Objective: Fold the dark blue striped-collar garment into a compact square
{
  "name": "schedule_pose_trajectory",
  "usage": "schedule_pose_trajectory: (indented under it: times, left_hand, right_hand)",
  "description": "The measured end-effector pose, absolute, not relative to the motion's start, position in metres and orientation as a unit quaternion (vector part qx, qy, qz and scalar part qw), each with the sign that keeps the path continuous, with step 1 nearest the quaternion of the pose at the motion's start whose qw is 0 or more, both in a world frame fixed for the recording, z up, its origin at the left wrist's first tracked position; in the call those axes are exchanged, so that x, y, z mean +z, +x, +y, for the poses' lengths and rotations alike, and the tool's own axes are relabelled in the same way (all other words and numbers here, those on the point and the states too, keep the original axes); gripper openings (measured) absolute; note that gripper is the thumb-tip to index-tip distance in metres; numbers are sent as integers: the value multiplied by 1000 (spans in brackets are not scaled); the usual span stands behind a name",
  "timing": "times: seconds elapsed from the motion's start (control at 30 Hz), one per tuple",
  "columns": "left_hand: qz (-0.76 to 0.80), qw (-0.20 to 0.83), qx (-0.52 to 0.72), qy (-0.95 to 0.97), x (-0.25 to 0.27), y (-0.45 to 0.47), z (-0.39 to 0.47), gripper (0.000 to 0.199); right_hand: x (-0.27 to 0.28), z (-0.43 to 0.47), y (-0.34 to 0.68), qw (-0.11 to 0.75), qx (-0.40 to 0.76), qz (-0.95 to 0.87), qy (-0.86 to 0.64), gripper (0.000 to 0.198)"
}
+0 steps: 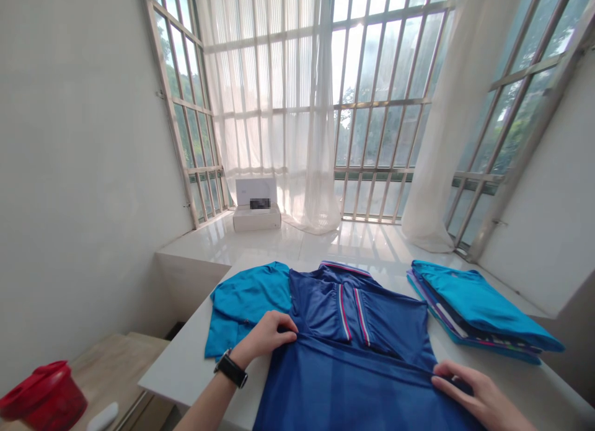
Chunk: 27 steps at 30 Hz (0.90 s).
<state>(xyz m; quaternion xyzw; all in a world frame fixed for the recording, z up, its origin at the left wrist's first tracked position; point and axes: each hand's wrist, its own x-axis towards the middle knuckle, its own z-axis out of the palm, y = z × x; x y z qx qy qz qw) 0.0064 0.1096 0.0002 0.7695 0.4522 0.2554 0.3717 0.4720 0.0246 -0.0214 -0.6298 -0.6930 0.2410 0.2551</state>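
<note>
A navy polo shirt (367, 381) lies spread over the white tabletop, its striped collar at the far end and its sleeves, edged with red and white stripes, folded in to the middle. A crosswise fold runs below the sleeves. At the left end of this fold, my left hand (269, 335), with a black watch on the wrist, pinches the cloth between thumb and fingers. My right hand (469, 391) grips the shirt's right edge in the same way. A bright blue garment (246, 294) lies beside the shirt on the left, partly against it.
A stack of folded garments (483, 301), bright blue on top, sits at the right. An open white box (256, 219) stands on the sill near barred windows and white curtains (311, 139). A red bucket (51, 397) is low at the left, past the table's edge.
</note>
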Motion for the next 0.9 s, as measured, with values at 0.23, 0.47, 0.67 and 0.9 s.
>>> schedule_pose_trajectory:
  times: [0.23, 0.47, 0.67, 0.9]
  left_hand:
    - [463, 383, 263, 755, -1, 8, 114, 27]
    - [476, 343, 264, 765, -4, 10, 110, 25]
    - [487, 310, 267, 771, -7, 11, 109, 27]
    - [512, 212, 233, 799, -15, 18, 98, 22]
  right_hand:
    - [-23, 25, 469, 266, 256, -691, -622, 51]
    - [-25, 25, 466, 289, 237, -690, -620, 55]
    - [-30, 28, 470, 270, 224, -698, -624, 59]
    - [-42, 23, 462, 274, 160, -700, -639, 55]
